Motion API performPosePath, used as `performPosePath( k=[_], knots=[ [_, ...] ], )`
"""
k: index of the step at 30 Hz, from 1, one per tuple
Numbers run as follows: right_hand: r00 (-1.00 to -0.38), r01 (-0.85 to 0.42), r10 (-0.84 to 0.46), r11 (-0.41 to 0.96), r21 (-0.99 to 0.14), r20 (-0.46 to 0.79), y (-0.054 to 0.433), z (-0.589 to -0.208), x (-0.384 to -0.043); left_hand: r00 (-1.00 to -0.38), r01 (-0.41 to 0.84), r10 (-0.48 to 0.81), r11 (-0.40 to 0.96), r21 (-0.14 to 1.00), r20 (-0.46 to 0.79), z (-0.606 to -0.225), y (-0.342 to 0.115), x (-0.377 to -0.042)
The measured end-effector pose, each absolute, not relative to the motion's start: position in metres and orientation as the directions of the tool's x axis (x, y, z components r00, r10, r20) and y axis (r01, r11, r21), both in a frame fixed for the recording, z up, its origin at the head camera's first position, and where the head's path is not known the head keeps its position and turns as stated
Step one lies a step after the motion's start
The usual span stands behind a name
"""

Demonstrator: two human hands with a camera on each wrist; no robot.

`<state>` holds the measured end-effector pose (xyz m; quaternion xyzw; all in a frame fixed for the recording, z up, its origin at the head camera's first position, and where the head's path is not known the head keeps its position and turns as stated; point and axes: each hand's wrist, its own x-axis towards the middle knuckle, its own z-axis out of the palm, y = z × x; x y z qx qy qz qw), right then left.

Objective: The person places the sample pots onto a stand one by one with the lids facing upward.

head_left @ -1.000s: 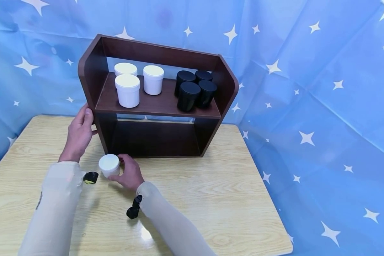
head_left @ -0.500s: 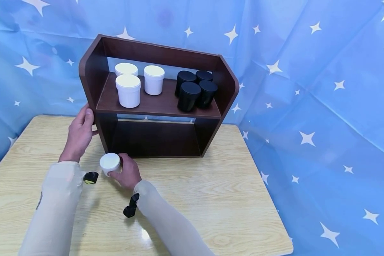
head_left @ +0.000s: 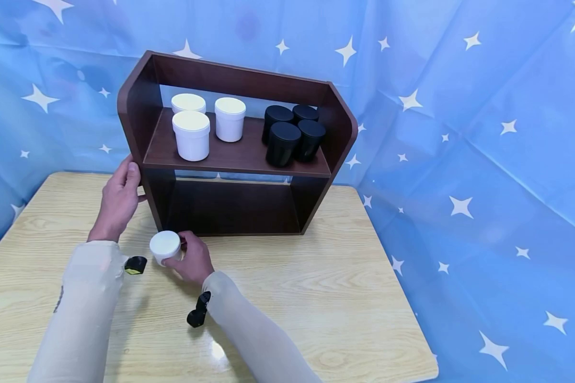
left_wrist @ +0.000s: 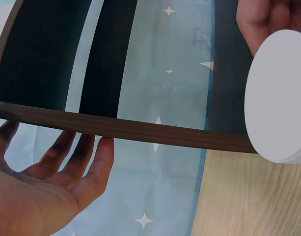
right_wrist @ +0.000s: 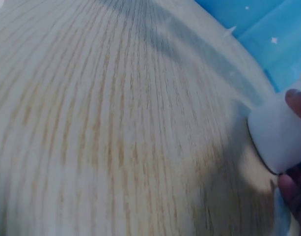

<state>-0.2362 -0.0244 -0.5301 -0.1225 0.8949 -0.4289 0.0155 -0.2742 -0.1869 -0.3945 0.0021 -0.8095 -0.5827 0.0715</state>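
Note:
In the head view my left hand (head_left: pixel 117 199) rests on the outer left side of a dark brown two-level shelf (head_left: pixel 235 169). The left wrist view shows its fingers (left_wrist: pixel 98 169) fairly straight, tips touching the side panel (left_wrist: pixel 140 130). My right hand (head_left: pixel 193 259) grips a white lidded jar (head_left: pixel 165 244) between thumb and fingers, just in front of the shelf's lower left corner. The jar's white body (right_wrist: pixel 275 130) appears at the right of the right wrist view, upright at the tabletop. Part of the left hand is hidden behind the panel.
Three white jars (head_left: pixel 191 135) stand on the upper level's left, and several black jars (head_left: pixel 282 143) cluster at its right. The light wood table (head_left: pixel 316 298) extends in front and to both sides. A blue star-patterned cloth (head_left: pixel 460 159) hangs behind and to the right.
The right hand and its jar have shifted only very slightly. My left hand stays at the shelf's side, and the jars on the shelf have not moved.

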Motion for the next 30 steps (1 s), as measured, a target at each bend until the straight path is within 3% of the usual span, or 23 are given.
performPosePath(
  k=[30],
  knots=[
    [-0.957, -0.256, -0.247, 0.461, -0.85, 0.154, 0.009, -0.511, -0.233, -0.989, 0.075, -0.1, 0.308, 0.949, 0.111, -0.394, -0.185, -0.273]
  ],
)
